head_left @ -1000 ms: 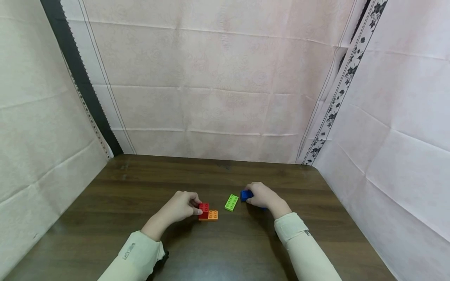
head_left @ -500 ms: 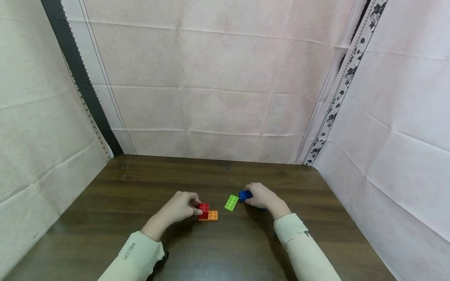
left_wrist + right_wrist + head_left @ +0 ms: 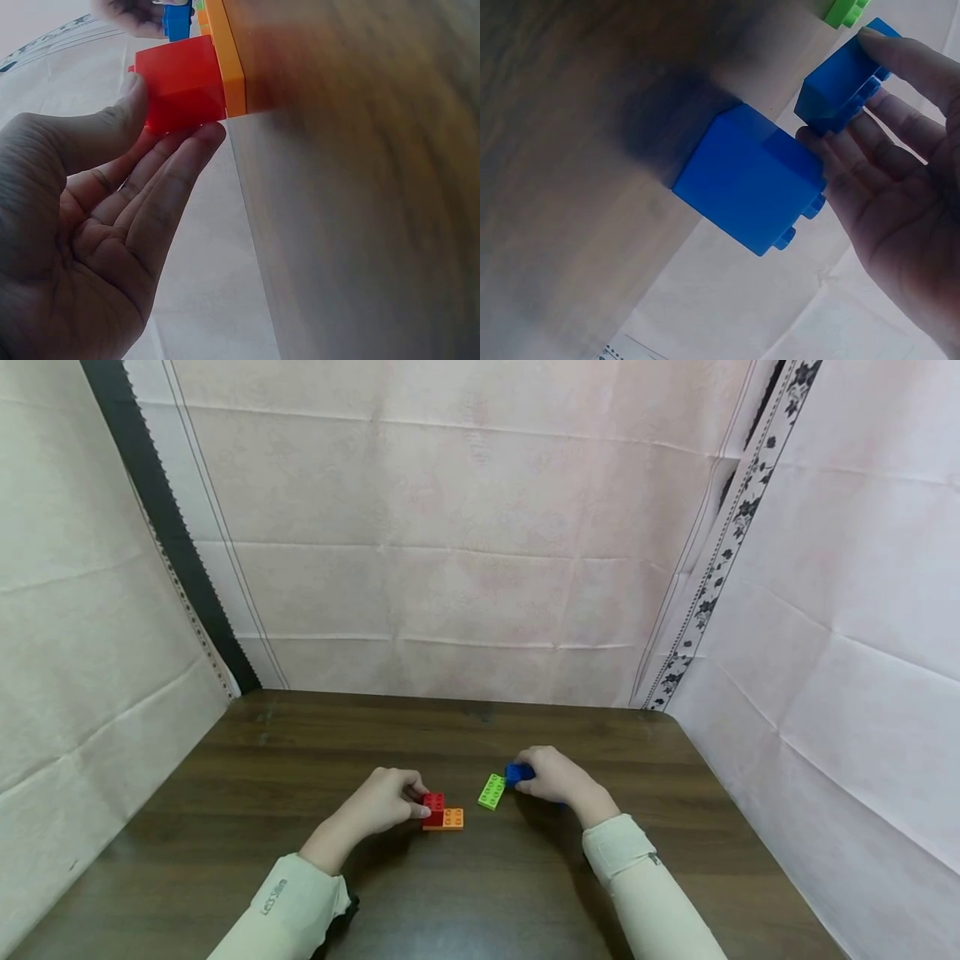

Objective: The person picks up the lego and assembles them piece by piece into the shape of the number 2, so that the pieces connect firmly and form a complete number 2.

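My left hand (image 3: 384, 799) pinches a red toy brick (image 3: 434, 807) between thumb and fingers. This brick stands on the left part of a thin orange brick (image 3: 453, 817), whose studs show to the right of it. In my right hand (image 3: 557, 778), thumb and fingers grip a small blue brick (image 3: 516, 773), seen in the right wrist view with its studs toward the palm. Its left end is right at the upper corner of a flat lime-green brick (image 3: 492, 791). A taller blue brick (image 3: 750, 180) stands on the table near the right fingertips, mostly hidden under that hand in the head view.
All bricks are on a dark brown wooden table (image 3: 465, 893). Pale creased cloth (image 3: 480, 543) hangs behind it and at both sides, with a dark strip (image 3: 180, 543) at the left corner and a flowered border at the right.
The right hand has slid the small blue brick a little left, closing the gap to the green brick. The left hand has held the red brick in place.
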Demonstrator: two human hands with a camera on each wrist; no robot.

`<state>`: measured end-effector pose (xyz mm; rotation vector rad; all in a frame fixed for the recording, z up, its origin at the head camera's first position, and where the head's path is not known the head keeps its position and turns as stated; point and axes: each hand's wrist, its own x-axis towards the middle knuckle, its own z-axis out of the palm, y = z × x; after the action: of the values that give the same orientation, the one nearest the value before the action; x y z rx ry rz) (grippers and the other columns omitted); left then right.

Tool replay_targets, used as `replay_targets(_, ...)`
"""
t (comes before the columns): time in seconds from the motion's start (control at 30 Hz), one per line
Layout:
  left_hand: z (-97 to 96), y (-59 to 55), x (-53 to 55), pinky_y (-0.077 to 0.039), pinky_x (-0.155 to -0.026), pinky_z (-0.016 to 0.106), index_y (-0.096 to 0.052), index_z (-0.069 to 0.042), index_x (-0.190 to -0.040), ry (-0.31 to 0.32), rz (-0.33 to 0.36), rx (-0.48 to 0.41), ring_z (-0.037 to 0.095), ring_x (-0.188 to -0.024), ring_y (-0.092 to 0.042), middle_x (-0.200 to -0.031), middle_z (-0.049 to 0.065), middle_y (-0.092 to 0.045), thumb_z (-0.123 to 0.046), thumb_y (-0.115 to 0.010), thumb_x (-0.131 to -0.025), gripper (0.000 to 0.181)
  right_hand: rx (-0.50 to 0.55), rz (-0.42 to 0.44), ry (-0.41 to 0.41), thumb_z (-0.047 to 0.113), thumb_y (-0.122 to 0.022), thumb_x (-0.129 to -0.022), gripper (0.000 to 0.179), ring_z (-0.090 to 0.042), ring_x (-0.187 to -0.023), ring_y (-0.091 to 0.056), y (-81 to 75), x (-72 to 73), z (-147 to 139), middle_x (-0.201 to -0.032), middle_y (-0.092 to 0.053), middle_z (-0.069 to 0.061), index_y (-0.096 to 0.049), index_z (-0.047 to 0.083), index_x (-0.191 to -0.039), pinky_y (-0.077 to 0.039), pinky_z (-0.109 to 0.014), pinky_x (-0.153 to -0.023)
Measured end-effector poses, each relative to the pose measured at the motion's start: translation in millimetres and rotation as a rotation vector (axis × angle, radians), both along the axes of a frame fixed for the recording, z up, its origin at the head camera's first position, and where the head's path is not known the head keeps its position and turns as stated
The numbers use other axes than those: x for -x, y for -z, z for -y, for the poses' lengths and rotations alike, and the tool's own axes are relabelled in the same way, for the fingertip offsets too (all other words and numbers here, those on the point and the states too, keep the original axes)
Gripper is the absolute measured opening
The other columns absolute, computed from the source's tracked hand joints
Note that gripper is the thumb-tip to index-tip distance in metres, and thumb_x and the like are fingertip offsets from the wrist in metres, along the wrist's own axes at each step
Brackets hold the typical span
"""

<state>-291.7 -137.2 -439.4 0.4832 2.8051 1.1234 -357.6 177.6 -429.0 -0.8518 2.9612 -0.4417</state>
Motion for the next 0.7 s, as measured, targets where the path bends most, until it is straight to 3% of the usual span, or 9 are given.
replay_targets(0.7,-1.5,-1.4,0.1,-0.056,-0.074,0.036,-0.074,-0.016,-0.096,-0.008,0.015,0.001,0.013,-0.080,-0.063,-0.089,-0.004,-0.069,-0.018,-0.083,-0.084,0.016,0.041,-0.049,-0.030,0.023,-0.077,-0.090,0.037,-0.020,-0.103,-0.065,-9.3,-6.2,8.8,-0.114,-0.069,-0.008,-0.068,0.006,-0.121,-0.055,-0.040,-0.090)
